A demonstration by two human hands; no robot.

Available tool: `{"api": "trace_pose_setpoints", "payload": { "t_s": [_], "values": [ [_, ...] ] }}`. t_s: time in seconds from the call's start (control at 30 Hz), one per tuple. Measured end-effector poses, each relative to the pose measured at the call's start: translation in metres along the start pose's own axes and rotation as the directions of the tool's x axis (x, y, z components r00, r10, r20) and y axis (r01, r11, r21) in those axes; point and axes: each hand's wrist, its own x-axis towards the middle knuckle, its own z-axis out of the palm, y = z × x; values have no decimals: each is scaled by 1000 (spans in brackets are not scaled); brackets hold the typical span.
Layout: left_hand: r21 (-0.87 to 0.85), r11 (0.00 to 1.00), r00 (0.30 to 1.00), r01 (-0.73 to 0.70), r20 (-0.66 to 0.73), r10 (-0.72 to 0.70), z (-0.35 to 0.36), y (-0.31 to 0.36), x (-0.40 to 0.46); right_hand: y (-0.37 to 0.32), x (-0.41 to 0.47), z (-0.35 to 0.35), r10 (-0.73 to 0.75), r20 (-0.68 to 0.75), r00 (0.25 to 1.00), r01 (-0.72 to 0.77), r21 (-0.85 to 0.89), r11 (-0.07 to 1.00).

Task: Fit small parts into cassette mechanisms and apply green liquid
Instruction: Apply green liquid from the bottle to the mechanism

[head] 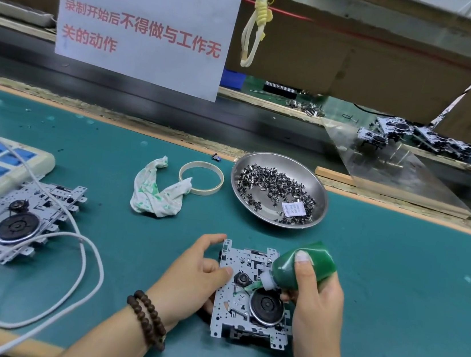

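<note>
closest to me, my right hand (318,303) is wrapped around a green bottle (303,266) of green liquid, tipped nozzle-down so the tip sits over the cassette mechanism (251,296) just left of its black flywheel. my left hand (195,272) steadies that mechanism at its left edge, thumb lying on the metal plate and fingers curled at the top corner. the mechanism lies flat on the green mat (393,289), near the front edge.

to the left, a second mechanism (17,220) lies on the mat with a white cable (69,249) looped across it, and it leans partly on a beige power strip (3,161).

further back in the middle there is a white rag (157,192) stained with green blotches, touching a pale ring of tape (201,177).

just right of the ring sits a round steel dish (279,188) holding a heap of small dark parts (274,189) and a little white paper label. i cannot tell what the individual parts are.

beyond the mat's edge, on the right, more mechanisms (396,133) rest at the top of a clear sloping sheet (394,169). a printed paper sign (146,16) hangs above the bench.
</note>
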Motion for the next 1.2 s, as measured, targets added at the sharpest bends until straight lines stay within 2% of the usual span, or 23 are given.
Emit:
{"api": "trace_pose_setpoints", "payload": {
  "t_s": [0.1,0.53,0.6,0.67,0.73,0.8,0.97,1.0,1.07,1.13,1.17,1.2],
  "values": [
    [0,1000,1000,-3,-4,3,0,0,1,0,-1,-2,17,-4,1000,-17,38,999],
    [-29,1000,1000,2,-17,-3,1,0,-1,0,0,2,-6,13,1000,6,13,1000],
    [-29,1000,1000,3,-25,-4,1,1,-1,-1,0,2,-13,3,1000,12,67,998],
    [-33,999,1000,11,-27,-12,2,3,-1,-4,1,1,17,-35,999,-10,205,979],
    [-49,998,999,26,-18,-27,2,5,-3,-7,2,-3,78,-26,997,-61,407,911],
    [-68,997,999,40,-13,-41,2,8,-3,-12,4,-6,146,41,988,-144,552,822],
    [-80,992,995,96,22,-94,0,13,-4,-15,8,-8,344,119,931,-337,643,688],
    [-59,993,995,101,21,-100,-1,13,-3,-18,10,-9,358,168,918,-373,670,642],
    [-23,993,993,120,25,-119,-3,15,-2,-17,16,-17,361,299,883,-450,756,474],
    [-23,991,991,134,18,-134,-7,20,-3,-8,22,-27,228,460,858,-513,777,365],
    [-15,992,992,129,4,-129,-9,22,-2,-8,24,-34,291,317,903,-427,748,508],
    [0,992,992,125,-15,-125,-11,24,-2,-10,21,-49,313,216,925,-369,710,600]
  ]
}}
